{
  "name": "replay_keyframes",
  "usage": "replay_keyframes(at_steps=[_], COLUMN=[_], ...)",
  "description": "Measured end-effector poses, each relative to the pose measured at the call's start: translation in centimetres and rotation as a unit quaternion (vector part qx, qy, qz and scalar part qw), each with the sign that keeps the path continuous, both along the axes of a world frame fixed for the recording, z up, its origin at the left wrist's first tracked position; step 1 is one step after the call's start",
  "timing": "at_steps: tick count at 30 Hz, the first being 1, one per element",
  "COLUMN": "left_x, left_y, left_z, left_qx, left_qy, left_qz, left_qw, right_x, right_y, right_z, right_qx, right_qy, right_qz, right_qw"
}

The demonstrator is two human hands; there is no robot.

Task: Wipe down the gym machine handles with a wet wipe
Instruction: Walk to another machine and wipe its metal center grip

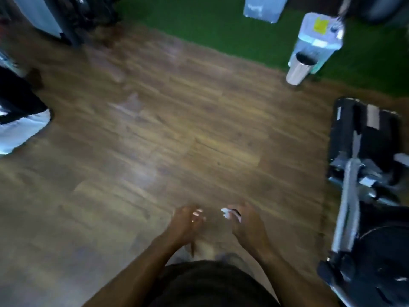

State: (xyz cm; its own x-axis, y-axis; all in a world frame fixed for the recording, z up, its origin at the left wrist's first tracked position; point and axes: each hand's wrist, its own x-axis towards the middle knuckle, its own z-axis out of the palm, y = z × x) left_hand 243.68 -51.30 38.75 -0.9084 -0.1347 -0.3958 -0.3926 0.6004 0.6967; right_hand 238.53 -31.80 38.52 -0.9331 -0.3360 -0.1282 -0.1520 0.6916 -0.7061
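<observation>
The head view is blurred. My right hand (245, 224) is held out low in front of me, and its fingers pinch a small crumpled white wet wipe (226, 212). My left hand (188, 222) hangs beside it, a short gap away, fingers loosely curled with nothing in them. A black gym machine (367, 196) with grey metal bars stands at the right edge. Its handles cannot be made out in the blur.
Wooden floor (166, 129) stretches ahead, with green turf (210, 23) beyond it. A silver bin (298, 68) stands by a pale water dispenser (318, 38) at the back right. Dark equipment (66, 16) sits at the back left, and a black-and-white object (20, 120) at the left edge.
</observation>
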Motion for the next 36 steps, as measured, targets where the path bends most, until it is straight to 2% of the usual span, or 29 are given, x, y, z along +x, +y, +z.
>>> replay_keyframes(at_steps=[4, 8, 12, 17, 22, 30, 33, 36], left_x=[-9.1, -16.8, -25.0, -34.9, -44.2, -58.0, -64.2, -70.0], left_y=[-1.0, 0.0, 3.5, 8.1, 12.3, 18.6, 21.8, 25.9], left_z=[0.6, -0.3, -1.4, -0.7, -0.3, -2.2, -2.5, -1.3], left_qx=[-0.035, -0.041, -0.040, -0.039, -0.015, -0.006, 0.009, 0.004], left_qy=[0.005, -0.021, -0.026, -0.011, -0.046, -0.056, -0.067, -0.035], left_qz=[-0.124, -0.164, -0.198, -0.247, -0.275, -0.367, -0.414, -0.491], left_qw=[0.992, 0.985, 0.979, 0.968, 0.960, 0.929, 0.908, 0.870], right_x=[-5.0, -9.8, -17.9, -27.7, -34.8, -43.0, -46.8, -50.3], right_y=[-0.4, 0.7, 4.0, 9.0, 13.4, 17.6, 19.1, 20.8], right_z=[-0.9, -1.4, -2.3, -0.2, -0.1, -2.2, -1.9, 0.0], right_qx=[-0.008, 0.001, 0.015, 0.024, 0.041, 0.050, 0.058, 0.038], right_qy=[-0.018, -0.037, -0.012, -0.001, 0.004, -0.027, -0.036, -0.028], right_qz=[-0.084, -0.132, -0.184, -0.205, -0.238, -0.364, -0.438, -0.510], right_qw=[0.996, 0.991, 0.983, 0.978, 0.970, 0.930, 0.897, 0.859])
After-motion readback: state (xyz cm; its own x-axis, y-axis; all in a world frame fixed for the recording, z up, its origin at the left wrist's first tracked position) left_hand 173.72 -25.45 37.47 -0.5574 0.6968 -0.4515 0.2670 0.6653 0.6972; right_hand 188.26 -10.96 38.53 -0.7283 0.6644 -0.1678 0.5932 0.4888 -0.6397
